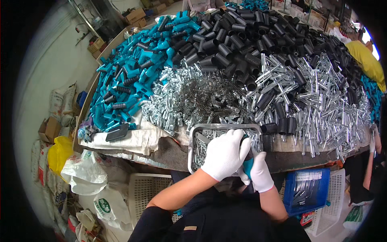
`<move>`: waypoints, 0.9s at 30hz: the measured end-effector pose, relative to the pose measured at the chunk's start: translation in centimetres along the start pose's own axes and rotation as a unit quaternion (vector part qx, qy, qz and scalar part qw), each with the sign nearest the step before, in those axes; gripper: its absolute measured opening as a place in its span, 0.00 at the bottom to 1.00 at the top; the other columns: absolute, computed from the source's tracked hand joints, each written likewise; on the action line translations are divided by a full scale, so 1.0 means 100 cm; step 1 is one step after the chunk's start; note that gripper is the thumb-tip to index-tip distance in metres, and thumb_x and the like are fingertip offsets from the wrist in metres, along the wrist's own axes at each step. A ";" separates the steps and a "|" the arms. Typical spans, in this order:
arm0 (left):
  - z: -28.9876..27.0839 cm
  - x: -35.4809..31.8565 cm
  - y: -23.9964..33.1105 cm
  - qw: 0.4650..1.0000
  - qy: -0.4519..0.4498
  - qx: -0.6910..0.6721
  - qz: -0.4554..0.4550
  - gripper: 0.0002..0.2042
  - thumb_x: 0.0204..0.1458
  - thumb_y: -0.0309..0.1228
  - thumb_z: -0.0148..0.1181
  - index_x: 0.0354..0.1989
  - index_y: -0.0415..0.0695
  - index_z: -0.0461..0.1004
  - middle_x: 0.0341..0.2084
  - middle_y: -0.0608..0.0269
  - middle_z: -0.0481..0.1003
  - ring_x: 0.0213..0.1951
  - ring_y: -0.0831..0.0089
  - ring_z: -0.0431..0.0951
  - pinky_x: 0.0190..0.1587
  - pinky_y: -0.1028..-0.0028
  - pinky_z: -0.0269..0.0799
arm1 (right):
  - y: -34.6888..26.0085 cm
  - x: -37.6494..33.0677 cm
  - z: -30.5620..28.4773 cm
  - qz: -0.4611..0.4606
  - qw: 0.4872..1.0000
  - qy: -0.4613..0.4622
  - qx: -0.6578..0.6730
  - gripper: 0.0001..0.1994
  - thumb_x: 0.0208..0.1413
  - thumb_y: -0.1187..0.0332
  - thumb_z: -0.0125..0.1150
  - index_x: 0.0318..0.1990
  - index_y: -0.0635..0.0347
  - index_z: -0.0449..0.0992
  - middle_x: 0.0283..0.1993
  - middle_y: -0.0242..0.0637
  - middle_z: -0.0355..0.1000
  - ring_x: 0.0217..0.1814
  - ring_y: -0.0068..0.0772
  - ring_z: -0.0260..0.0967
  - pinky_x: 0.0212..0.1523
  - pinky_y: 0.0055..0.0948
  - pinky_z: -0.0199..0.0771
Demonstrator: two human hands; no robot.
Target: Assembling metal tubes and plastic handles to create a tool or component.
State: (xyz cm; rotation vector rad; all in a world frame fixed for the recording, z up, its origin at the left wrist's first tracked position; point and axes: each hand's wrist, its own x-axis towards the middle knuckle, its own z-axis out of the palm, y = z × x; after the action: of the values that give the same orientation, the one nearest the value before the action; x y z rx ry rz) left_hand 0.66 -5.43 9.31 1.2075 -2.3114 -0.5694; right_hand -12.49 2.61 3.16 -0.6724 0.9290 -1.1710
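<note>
Both of my hands wear white gloves and meet over a metal tray (pixel 191 151) of small silvery metal parts at the table's near edge. My right hand (pixel 261 172) is closed around a teal plastic handle (pixel 247 167), whose lower part shows between the two hands. From the left, my left hand (pixel 225 154) reaches across the tray, its fingers and thumb closed at the handle's upper end. A dark and teal bit shows there by the fingertips. Gloves hide most of the handle. A grey flat part (pixel 202 138) lies in the tray beside my left hand.
Beyond the tray lie heaps of dark springs (pixel 207 94), silvery metal parts (pixel 163 107), metal rods (pixel 322 117), black tubes (pixel 242 44) and teal handles (pixel 137 76). Below the table's edge stand a blue crate (pixel 288 193) and a white basket (pixel 135 189). Another person's arm (pixel 369 171) shows at right.
</note>
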 end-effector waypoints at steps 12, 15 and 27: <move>-0.047 0.065 -0.157 0.944 0.087 0.306 0.083 0.05 0.50 0.32 0.62 0.35 0.48 0.76 0.33 0.61 0.74 0.38 0.58 0.77 0.39 0.59 0.73 | -0.008 0.011 -0.002 0.035 0.996 0.064 -0.059 0.19 0.68 0.53 0.46 0.53 0.58 0.70 0.23 0.29 0.65 0.15 0.17 0.58 0.13 0.20 0.57; -0.047 0.064 -0.164 0.958 0.072 0.268 0.076 0.07 0.52 0.34 0.61 0.37 0.49 0.75 0.32 0.60 0.73 0.39 0.59 0.77 0.40 0.60 0.72 | -0.005 0.012 -0.003 0.047 0.996 0.052 -0.061 0.21 0.69 0.54 0.44 0.57 0.59 0.70 0.23 0.30 0.65 0.15 0.17 0.58 0.13 0.20 0.57; -0.070 0.063 -0.175 0.963 0.094 0.250 0.041 0.07 0.51 0.31 0.60 0.37 0.45 0.74 0.30 0.54 0.78 0.37 0.54 0.79 0.41 0.58 0.73 | 0.005 0.017 -0.003 0.050 0.995 0.050 -0.066 0.21 0.70 0.53 0.42 0.58 0.59 0.69 0.24 0.32 0.65 0.15 0.19 0.60 0.13 0.21 0.58</move>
State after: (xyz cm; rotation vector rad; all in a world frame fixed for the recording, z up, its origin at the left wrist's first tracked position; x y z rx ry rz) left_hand 12.80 -20.90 6.54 1.3027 -2.3959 0.1740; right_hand -12.31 1.13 2.22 -0.6698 1.1207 -1.0693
